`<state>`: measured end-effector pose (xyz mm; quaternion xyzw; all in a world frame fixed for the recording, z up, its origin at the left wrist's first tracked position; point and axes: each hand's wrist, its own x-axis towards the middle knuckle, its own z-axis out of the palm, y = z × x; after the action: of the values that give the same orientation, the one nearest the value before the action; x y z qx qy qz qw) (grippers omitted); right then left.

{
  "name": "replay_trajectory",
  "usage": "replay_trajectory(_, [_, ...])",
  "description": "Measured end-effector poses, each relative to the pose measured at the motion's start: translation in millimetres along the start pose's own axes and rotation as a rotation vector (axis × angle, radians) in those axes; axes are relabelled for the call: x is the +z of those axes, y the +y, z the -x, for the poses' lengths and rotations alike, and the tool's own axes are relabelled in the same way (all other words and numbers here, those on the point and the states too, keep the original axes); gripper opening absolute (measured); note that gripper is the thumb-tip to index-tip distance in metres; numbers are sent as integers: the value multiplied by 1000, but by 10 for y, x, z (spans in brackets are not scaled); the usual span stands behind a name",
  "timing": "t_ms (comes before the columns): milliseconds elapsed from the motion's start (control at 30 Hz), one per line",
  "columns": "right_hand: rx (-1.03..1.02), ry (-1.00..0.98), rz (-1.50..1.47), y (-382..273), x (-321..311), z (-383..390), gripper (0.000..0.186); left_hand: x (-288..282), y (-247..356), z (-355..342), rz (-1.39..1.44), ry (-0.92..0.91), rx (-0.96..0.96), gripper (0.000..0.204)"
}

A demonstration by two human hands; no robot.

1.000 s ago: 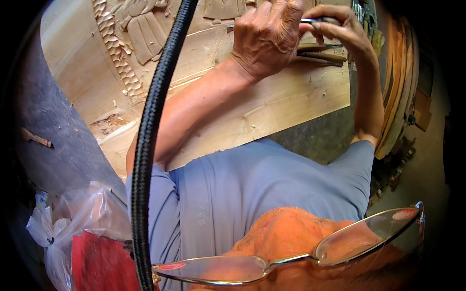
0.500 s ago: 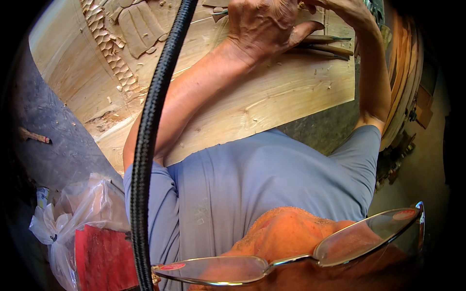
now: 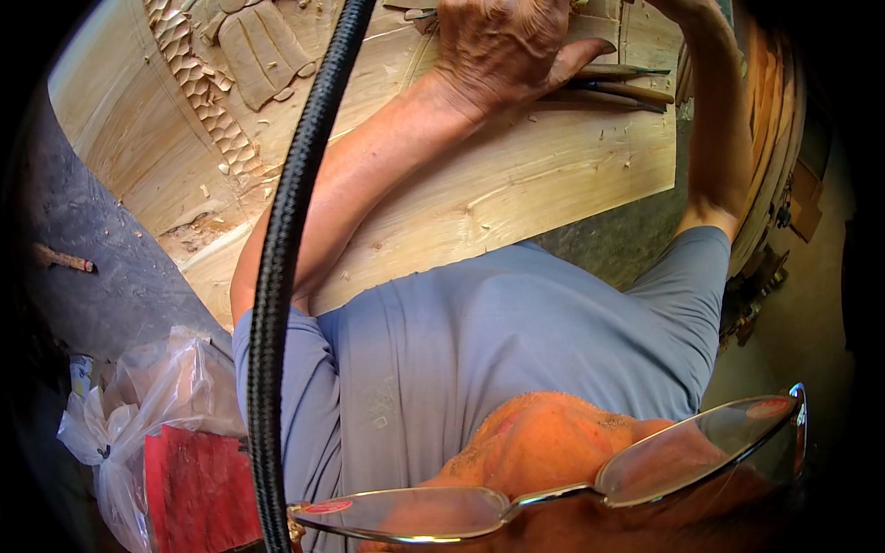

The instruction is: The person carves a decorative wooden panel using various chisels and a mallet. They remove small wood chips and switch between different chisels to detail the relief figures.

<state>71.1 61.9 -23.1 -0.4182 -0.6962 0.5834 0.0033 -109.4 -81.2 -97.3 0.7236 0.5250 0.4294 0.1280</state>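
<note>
A pale wooden panel (image 3: 516, 194) carved in relief, with a scale-pattern band (image 3: 198, 92), lies in front of me. My left hand (image 3: 507, 46) rests knuckles-up on it at the top edge, thumb stretched right; its fingertips are cut off, so any hold is hidden. Just under the thumb lie several wood-handled chisels (image 3: 613, 88) on the panel. My right forearm (image 3: 714, 138) rises along the right side, and the hand itself is past the top edge.
A thick black braided cord (image 3: 286, 258) hangs down the left-centre. A clear plastic bag (image 3: 138, 405) with a red packet (image 3: 198, 488) sits lower left on the grey ground. Stacked wooden pieces (image 3: 774, 157) stand at the right. Eyeglasses (image 3: 553, 488) cross the bottom.
Both hands have slid toward the top edge of the view. The right hand, which held a thin tool a second ago, has gone out of frame. The panel appears larger and lower.
</note>
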Motion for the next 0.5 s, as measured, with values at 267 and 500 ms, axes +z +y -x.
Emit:
replay_trajectory(267, [-1, 50, 103, -136, 37, 22, 22, 161, -74, 33, 69, 196, 76, 98])
replay_trajectory(500, [20, -11, 90, -95, 27, -45, 15, 4, 0, -29, -18, 19, -15, 100])
